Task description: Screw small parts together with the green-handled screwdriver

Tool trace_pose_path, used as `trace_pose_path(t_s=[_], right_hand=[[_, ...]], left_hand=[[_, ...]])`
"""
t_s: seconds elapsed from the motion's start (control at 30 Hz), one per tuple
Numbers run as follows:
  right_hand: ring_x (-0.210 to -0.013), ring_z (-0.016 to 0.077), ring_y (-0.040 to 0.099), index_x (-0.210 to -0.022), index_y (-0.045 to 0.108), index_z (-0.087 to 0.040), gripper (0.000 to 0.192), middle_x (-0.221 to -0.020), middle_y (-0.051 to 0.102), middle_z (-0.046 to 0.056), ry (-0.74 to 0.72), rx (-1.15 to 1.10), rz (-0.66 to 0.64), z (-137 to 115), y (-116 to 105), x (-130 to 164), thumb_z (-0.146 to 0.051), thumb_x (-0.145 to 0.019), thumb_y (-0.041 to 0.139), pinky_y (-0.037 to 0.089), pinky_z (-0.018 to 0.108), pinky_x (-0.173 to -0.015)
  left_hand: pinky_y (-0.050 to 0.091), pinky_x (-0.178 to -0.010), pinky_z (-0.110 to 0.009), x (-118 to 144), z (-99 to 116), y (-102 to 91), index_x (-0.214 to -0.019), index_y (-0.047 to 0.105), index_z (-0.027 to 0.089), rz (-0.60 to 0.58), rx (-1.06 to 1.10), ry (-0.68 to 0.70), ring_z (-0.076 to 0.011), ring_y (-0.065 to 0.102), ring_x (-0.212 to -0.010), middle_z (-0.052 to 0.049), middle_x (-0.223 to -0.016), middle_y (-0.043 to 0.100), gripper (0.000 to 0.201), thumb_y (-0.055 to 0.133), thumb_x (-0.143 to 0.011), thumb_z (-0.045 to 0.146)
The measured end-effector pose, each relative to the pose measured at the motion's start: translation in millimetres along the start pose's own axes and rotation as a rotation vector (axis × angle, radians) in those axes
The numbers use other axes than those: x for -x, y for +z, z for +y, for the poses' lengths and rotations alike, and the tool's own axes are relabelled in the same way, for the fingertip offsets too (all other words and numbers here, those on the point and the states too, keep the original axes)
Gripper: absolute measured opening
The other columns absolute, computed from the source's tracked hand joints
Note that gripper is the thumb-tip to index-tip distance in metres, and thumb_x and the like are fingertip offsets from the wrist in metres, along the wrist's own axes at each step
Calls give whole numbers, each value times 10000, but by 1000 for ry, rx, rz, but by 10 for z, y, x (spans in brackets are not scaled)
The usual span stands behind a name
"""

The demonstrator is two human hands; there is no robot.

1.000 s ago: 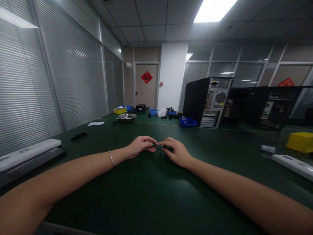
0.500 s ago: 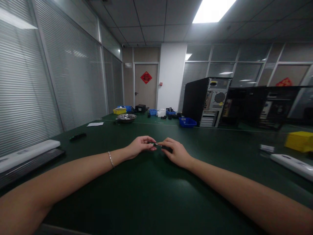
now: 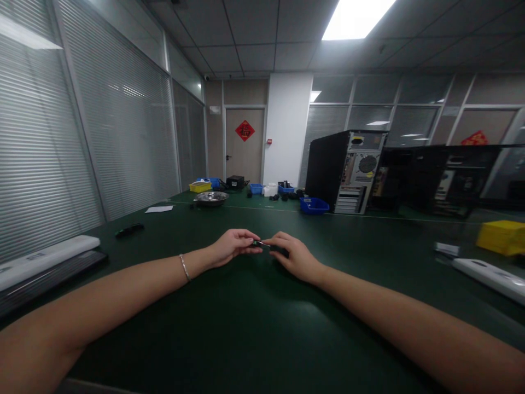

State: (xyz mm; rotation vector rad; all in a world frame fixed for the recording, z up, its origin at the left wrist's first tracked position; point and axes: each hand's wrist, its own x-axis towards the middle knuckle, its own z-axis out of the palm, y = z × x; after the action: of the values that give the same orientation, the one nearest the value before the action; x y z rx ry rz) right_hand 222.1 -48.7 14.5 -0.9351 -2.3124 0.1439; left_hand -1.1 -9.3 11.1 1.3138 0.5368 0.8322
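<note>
Both my arms stretch out over a dark green table (image 3: 254, 328). My left hand (image 3: 232, 247), with a thin bracelet on its wrist, pinches a small dark part with a green tip (image 3: 257, 243). My right hand (image 3: 293, 256) meets it from the right and holds a small black piece (image 3: 279, 250); a short metal bit shows between the two hands. The fingertips of both hands almost touch. The parts are too small to tell more.
A white bar and a dark keyboard (image 3: 45, 262) lie at the left edge. A black tool (image 3: 129, 230), a sheet of paper (image 3: 159, 208), a metal bowl (image 3: 211, 197) and blue bins (image 3: 314, 204) sit farther back. A computer tower (image 3: 346, 171) stands back right; a yellow bin (image 3: 501, 237) at right.
The hands have stayed together at the same spot, with only small finger shifts around the small part. The view has drifted slightly.
</note>
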Motion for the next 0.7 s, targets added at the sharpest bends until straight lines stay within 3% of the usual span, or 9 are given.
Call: trace_pose_path(t_s=[0.3, 0.5, 0.7], right_hand=[[-897, 177, 561, -1173, 574, -264, 376, -1004, 578, 52, -13, -34, -8, -15, -17, -2, -135, -820, 546, 450, 305, -800], [-882, 179, 564, -1170, 579, -269, 386, -991, 586, 50, 28, -4, 22, 0, 23, -6, -130, -811, 549, 450, 307, -795], [-884, 180, 562, -1174, 577, -270, 381, -996, 585, 50, 44, 0, 25, 1, 1, 5, -140, -817, 545, 449, 307, -793]], left_hand=[[476, -888, -339, 2, 7, -19, -971, 615, 70, -32, 13, -36, -222, 644, -932, -152, -1036, 631, 184, 602, -801, 140], [461, -906, -368, 23, 14, 31, -944, 623, 85, 18, -14, 21, -209, 649, -907, -138, -1004, 644, 178, 639, -771, 122], [468, -885, -385, 36, 41, 113, -1013, 613, 90, 39, -211, 59, -206, 654, -878, -130, -954, 667, 291, 672, -740, 172]])
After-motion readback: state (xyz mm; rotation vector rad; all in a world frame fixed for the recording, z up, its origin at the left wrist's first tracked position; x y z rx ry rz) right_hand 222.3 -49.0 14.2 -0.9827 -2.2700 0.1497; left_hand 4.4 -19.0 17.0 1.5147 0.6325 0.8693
